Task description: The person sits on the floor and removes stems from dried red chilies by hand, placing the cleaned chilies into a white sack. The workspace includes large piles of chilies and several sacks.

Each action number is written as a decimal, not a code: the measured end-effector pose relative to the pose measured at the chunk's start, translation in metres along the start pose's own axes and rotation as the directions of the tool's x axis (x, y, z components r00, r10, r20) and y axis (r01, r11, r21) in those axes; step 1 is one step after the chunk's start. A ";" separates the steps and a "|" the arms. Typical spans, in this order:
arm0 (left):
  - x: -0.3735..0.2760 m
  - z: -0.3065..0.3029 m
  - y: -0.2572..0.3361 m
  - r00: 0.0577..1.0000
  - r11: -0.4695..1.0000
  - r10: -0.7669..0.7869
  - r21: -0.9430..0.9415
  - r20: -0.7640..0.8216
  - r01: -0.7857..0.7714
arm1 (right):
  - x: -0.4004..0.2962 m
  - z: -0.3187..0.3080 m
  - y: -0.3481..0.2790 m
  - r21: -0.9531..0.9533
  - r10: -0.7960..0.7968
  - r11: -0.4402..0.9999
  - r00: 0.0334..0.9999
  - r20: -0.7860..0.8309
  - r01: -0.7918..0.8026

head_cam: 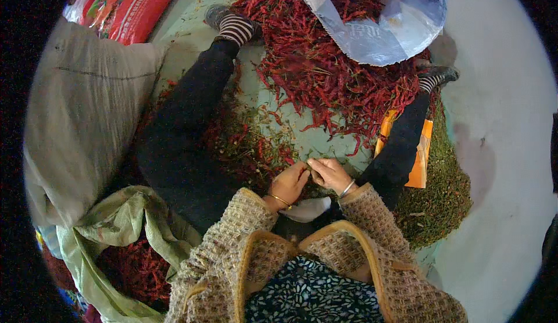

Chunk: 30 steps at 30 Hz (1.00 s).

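Observation:
My left hand (287, 184) is closed loosely, with a bit of dried red chili pepper (301, 173) showing between thumb and fingers. Its fingertips meet those of my right hand (330, 174), whose thumb and forefinger are pinched together. Whatever lies in that pinch is too small to make out. Beneath and left of the hands spreads a litter of green stems and red chili scraps (257, 148). Beyond them, between my feet, lies a large heap of dried red chilies (314, 70).
A white plastic sack (370, 39) gapes over the heap. At right are an orange cardboard piece (420, 161) and a mound of greenish stems (436, 209). An open pale-green woven sack (130, 214) holds red chilies at lower left. A full grey sack (87, 118) and red printed bag (144, 9) stand left.

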<state>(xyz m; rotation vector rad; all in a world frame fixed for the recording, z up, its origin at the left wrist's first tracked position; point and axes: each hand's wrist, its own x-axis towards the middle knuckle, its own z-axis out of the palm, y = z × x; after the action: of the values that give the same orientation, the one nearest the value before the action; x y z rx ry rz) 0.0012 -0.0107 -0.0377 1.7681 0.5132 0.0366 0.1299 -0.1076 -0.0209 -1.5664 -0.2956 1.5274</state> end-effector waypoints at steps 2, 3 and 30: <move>0.000 -0.002 0.011 0.999 1.000 -0.006 -0.010 0.042 0.007 | -0.005 -0.007 0.001 0.064 0.079 0.995 0.997 0.023 -0.080; 0.000 0.000 0.009 0.999 1.000 0.003 0.030 0.032 -0.004 | -0.006 -0.007 0.002 0.096 0.117 0.988 0.992 0.038 -0.120; 0.021 -0.016 -0.006 0.832 0.515 -0.533 -0.721 0.156 0.464 | 0.005 -0.032 0.000 -0.307 -0.209 0.947 0.912 -0.354 0.098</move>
<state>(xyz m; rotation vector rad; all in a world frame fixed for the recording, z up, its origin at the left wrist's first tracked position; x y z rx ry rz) 0.0130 0.0128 -0.0439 0.7596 0.9163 -0.0813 0.1598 -0.1177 -0.0298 -1.9770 -0.4184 1.0576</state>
